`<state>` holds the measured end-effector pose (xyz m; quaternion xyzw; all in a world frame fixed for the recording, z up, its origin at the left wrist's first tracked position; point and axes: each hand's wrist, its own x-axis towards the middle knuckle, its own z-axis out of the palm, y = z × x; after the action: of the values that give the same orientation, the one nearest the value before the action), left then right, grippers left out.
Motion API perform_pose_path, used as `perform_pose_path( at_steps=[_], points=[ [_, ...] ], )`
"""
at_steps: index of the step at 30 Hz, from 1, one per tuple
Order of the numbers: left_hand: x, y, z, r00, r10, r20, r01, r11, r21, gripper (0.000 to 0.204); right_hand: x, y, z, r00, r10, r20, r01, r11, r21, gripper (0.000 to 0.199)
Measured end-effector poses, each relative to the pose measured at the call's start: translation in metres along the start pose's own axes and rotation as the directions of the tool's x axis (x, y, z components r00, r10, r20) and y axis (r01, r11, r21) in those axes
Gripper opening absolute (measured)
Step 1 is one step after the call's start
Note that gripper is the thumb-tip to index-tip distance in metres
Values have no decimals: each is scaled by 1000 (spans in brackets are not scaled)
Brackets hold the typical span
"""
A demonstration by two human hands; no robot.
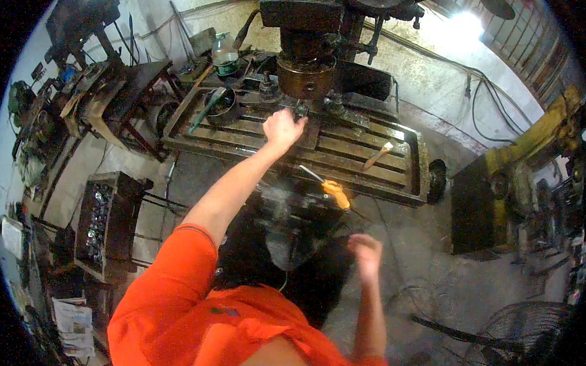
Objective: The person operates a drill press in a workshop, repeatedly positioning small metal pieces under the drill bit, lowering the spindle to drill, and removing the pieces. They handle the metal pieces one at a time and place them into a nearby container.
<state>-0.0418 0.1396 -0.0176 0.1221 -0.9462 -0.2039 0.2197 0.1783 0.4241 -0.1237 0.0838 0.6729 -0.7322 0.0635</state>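
My left hand (282, 130) reaches out over the slotted machine table (352, 156), right below the round spindle head (306, 77). Its fingers are closed at a small dark metal part (301, 110) under the spindle, but what they grip is hidden. Low on the right, beside my dark-clothed leg, is my right hand (366, 252), smeared by motion, so its fingers do not read clearly. Between the two hands, at the table's near side, lies a yellow-handled tool (336, 193) with a thin metal rod. A brush (378, 155) rests on the table's right part.
On the table's left stands a dark pot (222, 109) with a green-handled stick (207, 112). Behind it is a clear plastic bottle (225, 55). A metal box of small parts (101, 225) stands to the left, a fan (526, 339) at lower right, a yellowish machine (519, 171) at right.
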Motion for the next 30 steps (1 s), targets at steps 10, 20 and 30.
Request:
perform_pose_path(
  at_steps=[10,20,30],
  points=[
    [5,3,-15,996,-23,83,37,984,-176,31,124,63,28,981,-104,167,129,980,-149,28],
    [-69,-163,-144,925,381,3,-380,923,-50,39,20,-67,125,616,-58,786,362,907,-216,72],
    [-171,-333,-213,990,135,41,-139,986,94,43,-53,-106,303,468,284,837,799,269,-538,30]
  ],
)
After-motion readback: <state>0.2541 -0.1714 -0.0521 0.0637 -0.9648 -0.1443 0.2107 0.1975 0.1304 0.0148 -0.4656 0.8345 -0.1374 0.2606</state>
